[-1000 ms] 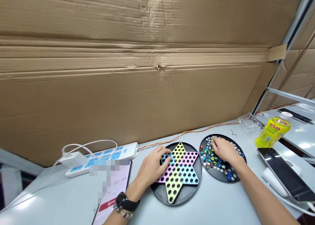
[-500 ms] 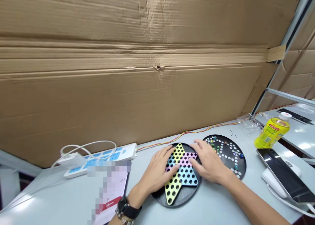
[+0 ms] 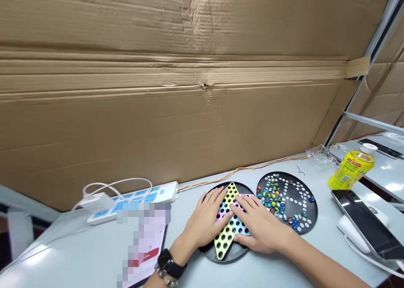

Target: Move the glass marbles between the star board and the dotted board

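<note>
A star-shaped Chinese checkers board [image 3: 224, 239], coloured yellow, pink and blue and full of holes, sits in a round black tray [image 3: 235, 254]. My left hand [image 3: 206, 220] lies over its left side with fingers stretched out. From the right, my right hand [image 3: 260, 220] rests flat across the pink and blue points, fingers spread. The hands hide parts of the board. Close by on the right, a round black board [image 3: 296, 189] with white dots carries many glass marbles [image 3: 273, 195], mostly heaped on its left half.
A power strip [image 3: 167, 191] with a white charger [image 3: 97, 204] and cables stands at the left rear. In front of it lies a partly blurred booklet [image 3: 148, 246]. On the right are a yellow drink bottle [image 3: 352, 168] and a phone [image 3: 368, 225]. A cardboard wall [image 3: 202, 128] rises behind.
My right hand has moved left and down onto the star board, now lying flat on it. More of the marbles on the dotted board show. The left hand stays over the board's left side.
</note>
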Demonstrator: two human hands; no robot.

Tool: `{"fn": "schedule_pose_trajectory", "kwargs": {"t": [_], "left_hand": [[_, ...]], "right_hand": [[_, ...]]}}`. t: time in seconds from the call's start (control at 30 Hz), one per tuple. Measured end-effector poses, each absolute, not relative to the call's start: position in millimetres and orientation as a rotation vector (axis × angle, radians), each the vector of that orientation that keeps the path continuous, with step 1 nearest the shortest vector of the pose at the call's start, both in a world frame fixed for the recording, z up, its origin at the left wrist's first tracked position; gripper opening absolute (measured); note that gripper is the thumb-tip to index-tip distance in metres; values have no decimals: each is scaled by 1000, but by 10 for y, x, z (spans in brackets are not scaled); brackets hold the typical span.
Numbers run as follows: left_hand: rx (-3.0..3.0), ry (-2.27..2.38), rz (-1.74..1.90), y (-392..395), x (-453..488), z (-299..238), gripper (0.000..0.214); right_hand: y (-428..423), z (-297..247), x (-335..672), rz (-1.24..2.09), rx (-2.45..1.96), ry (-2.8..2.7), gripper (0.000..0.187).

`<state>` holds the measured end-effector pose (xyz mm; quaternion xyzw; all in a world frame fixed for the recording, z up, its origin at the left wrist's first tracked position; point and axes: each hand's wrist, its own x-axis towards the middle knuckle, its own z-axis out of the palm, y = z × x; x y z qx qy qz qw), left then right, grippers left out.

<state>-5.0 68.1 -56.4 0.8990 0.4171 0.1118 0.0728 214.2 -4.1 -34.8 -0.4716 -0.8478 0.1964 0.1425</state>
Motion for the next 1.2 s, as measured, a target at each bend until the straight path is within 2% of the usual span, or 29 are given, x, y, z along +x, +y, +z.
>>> {"fn": "schedule_pose_trajectory", "kwargs": {"t": [0.3,0.47,0.53,0.67,0.83,0.97,1.1,1.2], "left_hand": [[2770,1210,293,577,-3,-500,67],[2717,1043,266,372,161,-371,88],[2698,1012,235,334,189,-358,95],[2667,1029,105,348,173,-331,101],[2622,1066,23,413,104,-211,88],[2634,1033,130,381,69,-79,81],[2651,853,440,123,245,-84,51],[2753,530,542,-142,474,-322,22]], "right_hand": [[-69,-442,2100,506,-1434,-2461,77],[-49,-384,2132,517,-1405,-2461,76],[-16,-331,2197,512,-1425,-2407,70],[125,-209,2454,370,-1569,-2183,41],[332,-135,2961,170,-1794,-1890,32],[388,-170,3285,209,-1991,-1790,29],[397,-251,3409,303,-2102,-1812,30],[407,-298,3422,341,-2095,-1835,31]]}}
